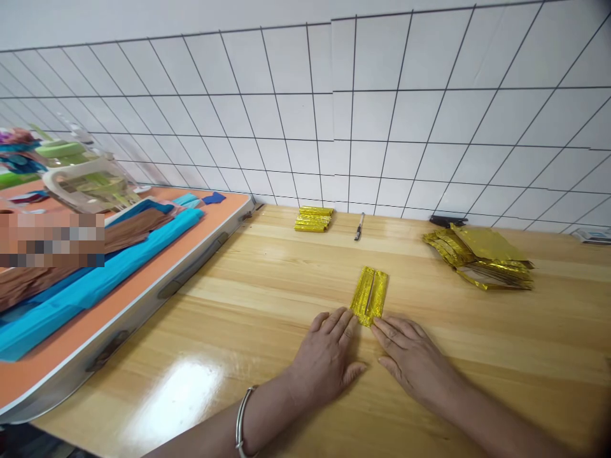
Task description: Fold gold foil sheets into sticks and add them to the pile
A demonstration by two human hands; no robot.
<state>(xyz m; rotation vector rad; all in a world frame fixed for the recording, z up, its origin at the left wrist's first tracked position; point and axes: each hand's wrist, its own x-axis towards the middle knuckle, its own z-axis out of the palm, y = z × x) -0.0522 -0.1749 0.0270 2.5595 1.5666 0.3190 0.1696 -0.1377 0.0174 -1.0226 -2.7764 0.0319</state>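
Note:
A folded sheet of shiny gold foil paper point(379, 289) lies flat on the wooden table, its two sides meeting along a narrow slit in the middle. My left hand point(327, 350) rests at its near left corner, fingers stretched out and thumb apart. At the near right corner lies my right hand point(413, 356), fingertips touching the foil and palm down. Neither hand grips anything. Beyond, near the wall, is a small set of rolled or folded gold foil pieces point(314, 219). A loose stack of gold foil sheets point(491, 248) sits to the right.
A pen point(359, 226) lies near the white tiled wall point(377, 114). A black object point(446, 221) sits behind the foil stack. At left, an orange-topped folding table point(191, 238) holds blue paper point(105, 273), brown paper point(138, 230) and a green-lidded jug point(60, 150).

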